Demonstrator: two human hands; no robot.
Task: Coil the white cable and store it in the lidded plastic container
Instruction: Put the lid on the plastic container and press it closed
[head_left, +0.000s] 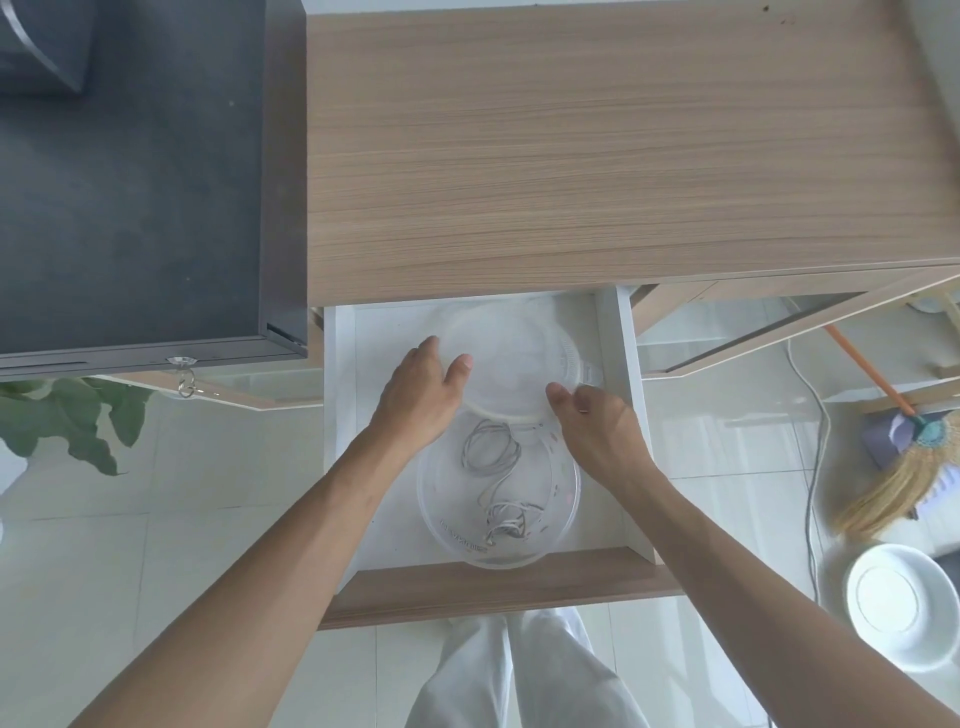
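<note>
Two hands (415, 400) (597, 426) hold one lid (509, 358) above one, seemingly coiled, cable (493, 467).

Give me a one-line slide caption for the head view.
Both hands, left and right, hold the clear lid above the open container with the white cable inside.

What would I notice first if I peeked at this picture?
Two bare hands, left and right, reach into an open white drawer and hold a clear round lid at its far end. Nearer the person, a clear bowl sits in the drawer with a white cable lying loosely looped inside. A straw broom lies on the floor to the right.
</note>
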